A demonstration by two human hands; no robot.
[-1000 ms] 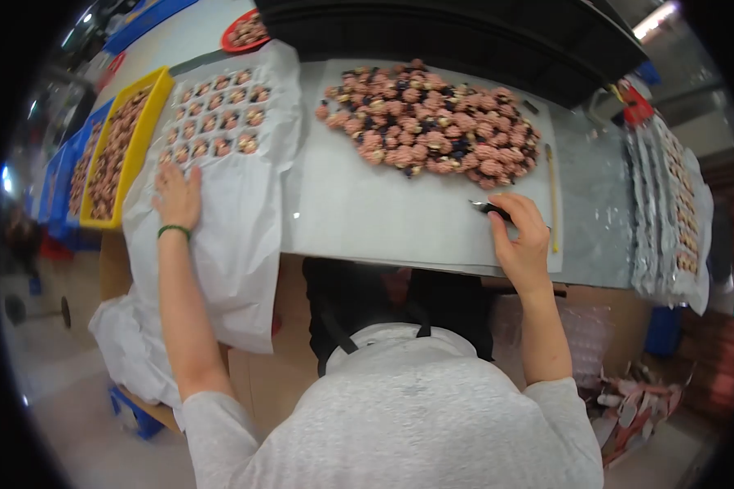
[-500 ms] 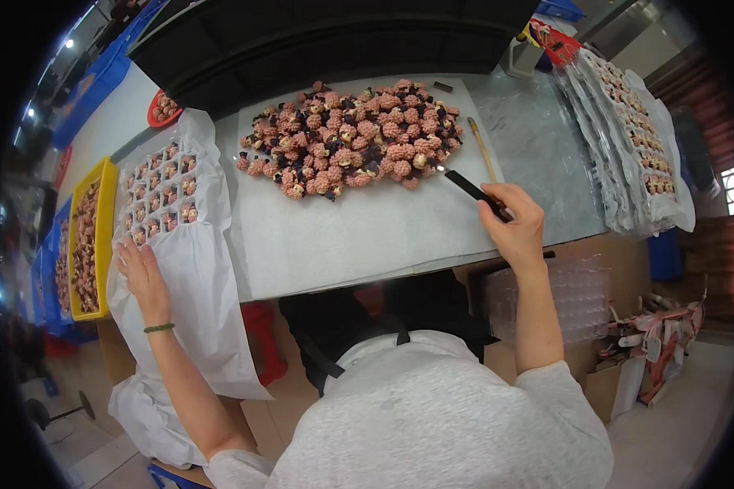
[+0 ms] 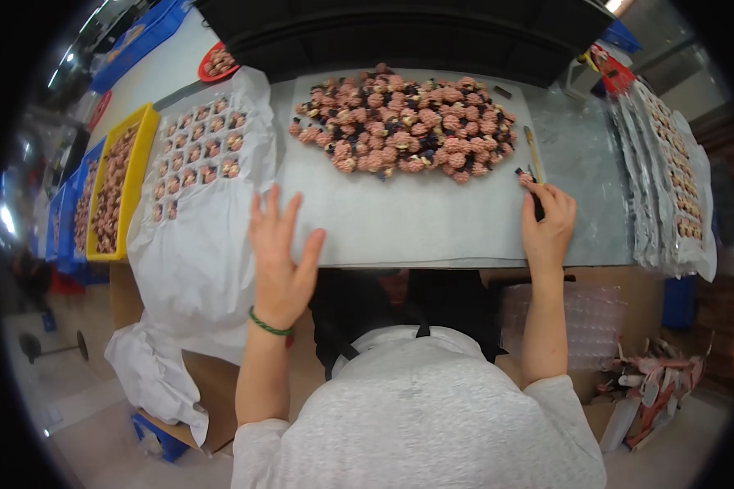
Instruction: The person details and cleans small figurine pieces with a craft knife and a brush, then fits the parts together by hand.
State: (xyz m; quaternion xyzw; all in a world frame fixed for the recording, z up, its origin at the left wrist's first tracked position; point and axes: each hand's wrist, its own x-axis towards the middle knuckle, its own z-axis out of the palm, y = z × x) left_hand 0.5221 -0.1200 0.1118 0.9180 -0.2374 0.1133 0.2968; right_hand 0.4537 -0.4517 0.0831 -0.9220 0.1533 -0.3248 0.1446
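A large pile of small pink, black and cream figurines (image 3: 408,122) covers the back of the white work mat (image 3: 367,224). In front of the pile's right end, my right hand (image 3: 550,216) is closed around a black utility knife (image 3: 538,205). One pink figurine (image 3: 526,177) shows at the far end of my right fingers; whether they pinch it or it rests against the knife I cannot tell. My left hand (image 3: 279,253) is open with fingers spread, near the mat's left edge. To its left, a tray of figurines (image 3: 200,155) lies on white sheeting (image 3: 192,261).
A yellow crate (image 3: 145,143) of pieces stands at the left, beside blue crates (image 3: 88,183). A red bowl (image 3: 216,63) sits behind the tray. Stacked filled trays (image 3: 669,163) stand at the right. A thin brush (image 3: 532,151) lies beside the pile, below a black shelf (image 3: 400,37).
My left hand has come off the white sheeting by the tray and moved right, fingers spread. My right hand has drawn the knife in, and a figurine now shows at its fingertips.
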